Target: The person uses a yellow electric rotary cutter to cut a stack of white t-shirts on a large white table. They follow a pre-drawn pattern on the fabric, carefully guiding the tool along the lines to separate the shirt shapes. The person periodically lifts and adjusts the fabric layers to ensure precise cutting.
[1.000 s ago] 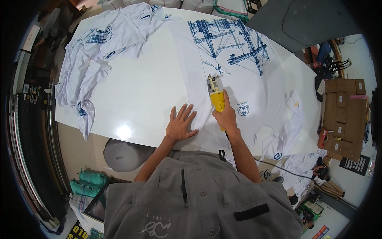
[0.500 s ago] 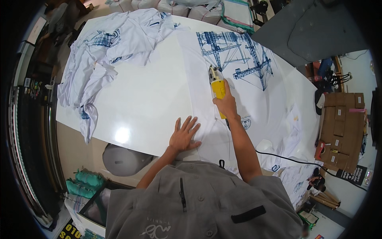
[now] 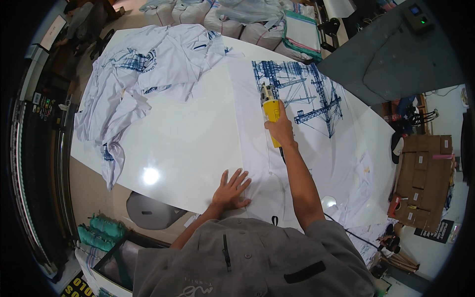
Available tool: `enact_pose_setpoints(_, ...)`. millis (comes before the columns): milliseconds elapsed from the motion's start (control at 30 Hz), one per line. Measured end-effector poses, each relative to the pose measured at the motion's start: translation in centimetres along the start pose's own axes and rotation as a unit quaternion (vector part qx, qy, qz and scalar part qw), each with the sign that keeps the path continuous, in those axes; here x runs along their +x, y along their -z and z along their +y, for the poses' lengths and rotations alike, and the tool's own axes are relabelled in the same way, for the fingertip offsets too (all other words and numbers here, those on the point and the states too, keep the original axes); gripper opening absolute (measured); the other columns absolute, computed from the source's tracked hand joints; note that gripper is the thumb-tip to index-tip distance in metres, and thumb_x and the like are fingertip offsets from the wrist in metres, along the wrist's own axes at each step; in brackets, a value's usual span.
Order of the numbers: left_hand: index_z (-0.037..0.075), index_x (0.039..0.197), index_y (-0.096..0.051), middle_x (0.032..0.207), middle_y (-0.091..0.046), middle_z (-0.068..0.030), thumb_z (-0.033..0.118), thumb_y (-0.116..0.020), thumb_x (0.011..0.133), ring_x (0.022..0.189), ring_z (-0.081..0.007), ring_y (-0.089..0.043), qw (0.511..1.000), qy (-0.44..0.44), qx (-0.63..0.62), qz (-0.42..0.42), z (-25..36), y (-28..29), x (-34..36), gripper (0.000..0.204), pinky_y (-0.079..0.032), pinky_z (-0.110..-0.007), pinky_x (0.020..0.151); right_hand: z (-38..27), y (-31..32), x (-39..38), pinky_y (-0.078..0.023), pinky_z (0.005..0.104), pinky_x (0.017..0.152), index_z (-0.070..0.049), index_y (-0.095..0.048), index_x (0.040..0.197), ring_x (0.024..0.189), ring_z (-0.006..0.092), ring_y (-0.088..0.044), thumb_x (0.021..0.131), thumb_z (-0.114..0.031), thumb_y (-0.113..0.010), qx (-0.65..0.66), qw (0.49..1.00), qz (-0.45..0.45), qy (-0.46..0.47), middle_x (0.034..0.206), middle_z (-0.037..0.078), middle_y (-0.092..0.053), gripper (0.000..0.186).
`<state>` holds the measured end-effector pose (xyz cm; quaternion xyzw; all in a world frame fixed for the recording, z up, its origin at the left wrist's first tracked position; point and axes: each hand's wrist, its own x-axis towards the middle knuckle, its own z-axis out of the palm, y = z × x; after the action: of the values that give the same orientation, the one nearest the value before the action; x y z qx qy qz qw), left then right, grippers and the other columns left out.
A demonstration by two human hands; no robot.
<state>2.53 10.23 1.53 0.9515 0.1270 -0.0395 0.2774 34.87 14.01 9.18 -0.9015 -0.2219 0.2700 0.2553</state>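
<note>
My right hand is wrapped round a yellow electric fabric cutter, its metal head pointing away from me. The cutter rests on white fabric, over the left part of a blue crane print. Behind it, a thin line like a cut runs through the cloth toward me. Near the front edge of the table, my left hand lies flat with its fingers spread, at the fabric's left border. The blade's contact with the cloth is too small to make out.
A heap of white printed cloth lies at the left on the white table. A black cord runs off right. Beyond the table are stuffed sacks, a grey panel and cardboard boxes. A grey stool stands front left.
My right hand has pushed the cutter farther away along the fabric, deeper into the print's left side. My left hand stays flat near the front edge. The view has tilted upward.
</note>
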Motion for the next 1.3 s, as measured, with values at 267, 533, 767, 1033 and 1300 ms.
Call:
enact_pose_setpoints(267,0.016,0.155,-0.054,0.17,-0.039,-0.0096,0.065,-0.07,0.089,0.162,-0.03,-0.027,1.0,-0.011,-0.011,0.013,0.1,0.4,0.1,0.083,-0.016,-0.069,0.128,-0.4,-0.1,1.6,-0.054,0.0473,0.105,-0.024,-0.018,0.173,0.121,0.0448,-0.069,0.078,-0.017,-0.074,-0.001,1.0,-0.006,0.006,0.134,0.026,-0.07,0.11)
enact_pose_setpoints(533,0.015,0.151,-0.057,0.168,-0.042,-0.0105,0.063,-0.072,0.088,0.16,-0.0305,-0.03,0.999,-0.021,-0.011,0.037,0.0,0.4,0.2,0.081,-0.02,-0.069,0.127,-0.5,0.2,0.9,-0.054,0.0473,0.105,-0.023,-0.018,0.173,0.12,0.0441,-0.069,0.079,-0.016,-0.073,0.005,1.0,-0.008,0.014,0.136,0.026,-0.069,0.109)
enact_pose_setpoints(767,0.015,0.15,-0.058,0.167,-0.043,-0.0102,0.063,-0.072,0.088,0.16,-0.0305,-0.032,0.998,-0.024,-0.007,0.049,0.1,0.3,0.0,0.079,-0.022,-0.069,0.126,0.8,0.2,-0.3,-0.055,0.0474,0.104,-0.023,-0.02,0.172,0.121,0.0449,-0.069,0.079,-0.015,-0.072,0.021,0.999,-0.015,0.031,0.136,0.026,-0.069,0.107)
enact_pose_setpoints(1033,0.014,0.152,-0.059,0.169,-0.042,-0.0108,0.058,-0.074,0.09,0.161,-0.0288,-0.03,0.999,-0.013,-0.022,0.02,0.3,1.3,0.2,0.077,-0.024,-0.067,0.127,-2.3,0.3,4.0,-0.055,0.0468,0.104,-0.023,-0.018,0.173,0.12,0.0448,-0.069,0.078,-0.017,-0.073,-0.003,0.999,-0.019,0.031,0.135,0.026,-0.069,0.11)
enact_pose_setpoints(1300,0.015,0.15,-0.06,0.167,-0.043,-0.009,0.061,-0.071,0.091,0.16,-0.0282,-0.032,0.999,-0.013,-0.029,0.027,0.4,1.4,0.3,0.076,-0.023,-0.067,0.127,-4.8,0.3,7.7,-0.053,0.0462,0.108,-0.023,-0.019,0.172,0.126,0.0432,-0.067,0.078,-0.018,-0.074,0.013,0.999,-0.016,0.028,0.139,0.027,-0.067,0.11)
